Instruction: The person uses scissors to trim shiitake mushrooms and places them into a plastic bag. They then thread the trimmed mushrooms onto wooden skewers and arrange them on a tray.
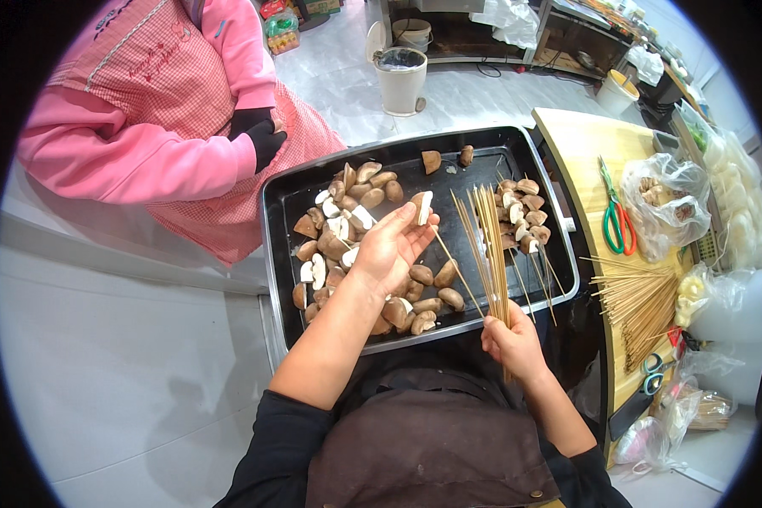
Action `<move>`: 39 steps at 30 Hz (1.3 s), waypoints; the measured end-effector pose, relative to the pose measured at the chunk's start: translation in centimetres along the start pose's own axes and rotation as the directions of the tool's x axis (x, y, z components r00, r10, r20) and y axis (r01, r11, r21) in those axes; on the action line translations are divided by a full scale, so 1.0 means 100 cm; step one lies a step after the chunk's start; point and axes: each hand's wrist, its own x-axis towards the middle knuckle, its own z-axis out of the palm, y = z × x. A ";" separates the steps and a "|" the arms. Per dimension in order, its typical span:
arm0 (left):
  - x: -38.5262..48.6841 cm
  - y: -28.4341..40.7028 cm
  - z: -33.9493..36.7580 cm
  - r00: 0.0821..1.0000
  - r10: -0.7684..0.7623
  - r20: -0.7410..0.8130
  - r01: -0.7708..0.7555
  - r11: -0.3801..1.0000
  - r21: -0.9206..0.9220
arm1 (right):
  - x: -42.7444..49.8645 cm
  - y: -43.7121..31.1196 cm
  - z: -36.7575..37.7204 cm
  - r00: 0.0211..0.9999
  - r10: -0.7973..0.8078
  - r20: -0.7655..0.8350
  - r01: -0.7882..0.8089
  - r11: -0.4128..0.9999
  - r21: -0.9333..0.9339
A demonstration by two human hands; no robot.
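Between the thumb and fingers of my left hand (390,247) is a cut mushroom piece (423,207), its white cut face turned right. My right hand (514,340) grips a bundle of bamboo skewers (494,254). One single skewer (458,270) slants from the right fingers up to the left fingertips; whether its tip is in the mushroom I cannot tell. Both hands are over a black rectangular tray (444,184). Loose brown mushroom pieces (333,244) fill its left and lower middle. On its right side lie threaded mushroom skewers (522,213), their sticks pointing towards me.
A wooden table (568,143) at right holds green-and-red-handled scissors (617,225), a clear plastic bag (663,197), a skewer pile (648,305) and a dark phone (632,409). A person in a pink sleeve (184,159) sits at left. A white bin (401,82) stands beyond the tray.
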 end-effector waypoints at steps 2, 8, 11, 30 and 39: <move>-0.001 0.001 0.002 1.000 0.000 0.009 0.000 1.000 0.012 | 0.001 0.000 0.001 0.997 -0.076 0.002 0.076 0.995 -0.058; 0.000 0.000 -0.001 0.997 0.046 0.065 -0.050 0.996 0.067 | 0.000 -0.004 -0.001 0.997 -0.072 -0.003 0.071 0.991 -0.117; 0.003 -0.001 -0.004 0.997 0.057 0.059 -0.062 0.994 0.094 | -0.001 -0.008 -0.002 0.997 -0.073 0.002 0.072 0.988 -0.140; 0.137 0.010 0.002 0.859 0.507 0.075 -0.029 -0.097 0.995 | 0.034 -0.001 -0.015 0.991 -0.071 -0.116 0.087 0.987 0.138; 0.175 -0.020 0.017 0.933 0.359 0.025 0.076 -0.264 0.961 | 0.011 0.002 -0.030 0.995 -0.060 -0.083 0.070 0.990 0.121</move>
